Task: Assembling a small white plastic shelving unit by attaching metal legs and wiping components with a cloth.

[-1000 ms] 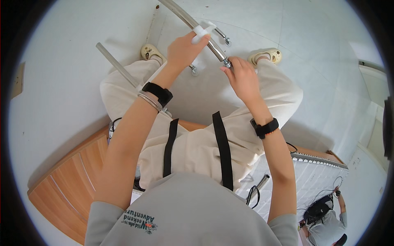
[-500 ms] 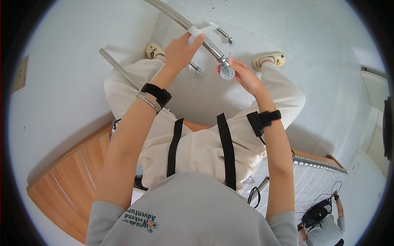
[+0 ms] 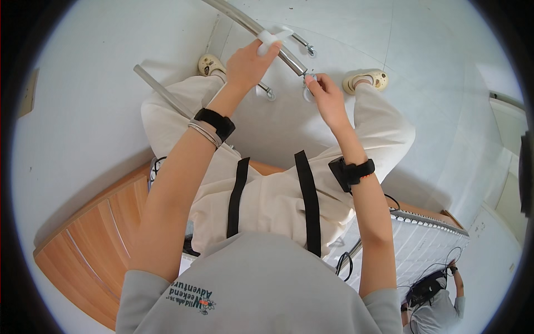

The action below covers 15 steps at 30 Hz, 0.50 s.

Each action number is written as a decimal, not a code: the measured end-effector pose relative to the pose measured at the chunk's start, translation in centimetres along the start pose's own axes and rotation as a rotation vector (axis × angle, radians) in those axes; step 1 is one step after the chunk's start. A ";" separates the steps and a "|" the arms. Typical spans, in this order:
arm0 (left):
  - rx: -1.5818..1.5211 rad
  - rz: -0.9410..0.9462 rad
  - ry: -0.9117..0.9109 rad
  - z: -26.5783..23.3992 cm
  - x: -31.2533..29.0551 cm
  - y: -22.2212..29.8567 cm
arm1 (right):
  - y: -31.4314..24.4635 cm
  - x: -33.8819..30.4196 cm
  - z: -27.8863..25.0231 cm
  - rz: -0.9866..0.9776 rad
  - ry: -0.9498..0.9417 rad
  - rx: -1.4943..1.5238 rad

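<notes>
A silver metal tube (image 3: 236, 18) slants down from the top edge between my legs. My left hand (image 3: 250, 65) is closed around it at a white plastic connector (image 3: 267, 40) fitted on the tube. At the tube's lower end, my right hand (image 3: 328, 100) pinches a small caster wheel (image 3: 307, 94) near its top with thumb and fingers. The clear wheel is partly hidden behind those fingers. A short, thin stem shows between the tube end and the hand.
Two thinner legs end in casters, one caster (image 3: 311, 51) beyond the tube and another caster (image 3: 270, 94) below it. A grey tube (image 3: 161, 92) rests by my left thigh. Behind me are a wooden panel (image 3: 89, 228) and a white slatted surface (image 3: 423, 239); another person (image 3: 439, 306) is at lower right.
My right hand has shifted from the caster's side up over its top and turned, now covering much of it. The left hand and tube have moved only slightly.
</notes>
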<state>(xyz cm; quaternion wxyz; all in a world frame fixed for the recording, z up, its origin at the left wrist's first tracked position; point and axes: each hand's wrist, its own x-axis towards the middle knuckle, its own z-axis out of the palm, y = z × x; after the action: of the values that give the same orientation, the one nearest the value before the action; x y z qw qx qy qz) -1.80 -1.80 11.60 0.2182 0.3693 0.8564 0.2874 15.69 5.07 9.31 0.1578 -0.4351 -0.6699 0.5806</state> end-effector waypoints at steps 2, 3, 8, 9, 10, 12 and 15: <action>0.047 0.036 0.091 0.2 0.0 -0.3 | -0.5 0.4 -0.3 0.085 -0.075 0.088; 0.048 0.035 0.091 0.3 0.0 -0.4 | -0.8 0.6 -0.6 0.230 -0.159 0.261; 0.058 0.053 0.121 0.4 0.0 -0.3 | -0.6 1.4 -1.5 0.407 -0.393 0.570; 0.059 0.053 0.120 0.4 0.0 -0.3 | -0.8 1.3 -1.5 0.484 -0.378 0.645; 0.058 0.049 0.116 0.4 0.0 -0.3 | -1.0 1.3 -1.5 0.561 -0.363 0.721; 0.058 0.044 0.111 0.3 -0.1 -0.2 | -0.2 1.6 -2.2 0.643 -0.455 0.796; 0.027 0.073 0.107 0.5 -0.2 -0.1 | 0.1 1.5 -2.7 0.656 -0.491 0.733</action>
<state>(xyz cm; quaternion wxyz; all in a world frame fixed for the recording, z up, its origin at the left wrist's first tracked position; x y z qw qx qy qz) -1.45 -1.84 11.19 0.1565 0.3872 0.8567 0.3026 16.77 7.93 9.54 -0.0511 -0.3895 -0.2702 0.8790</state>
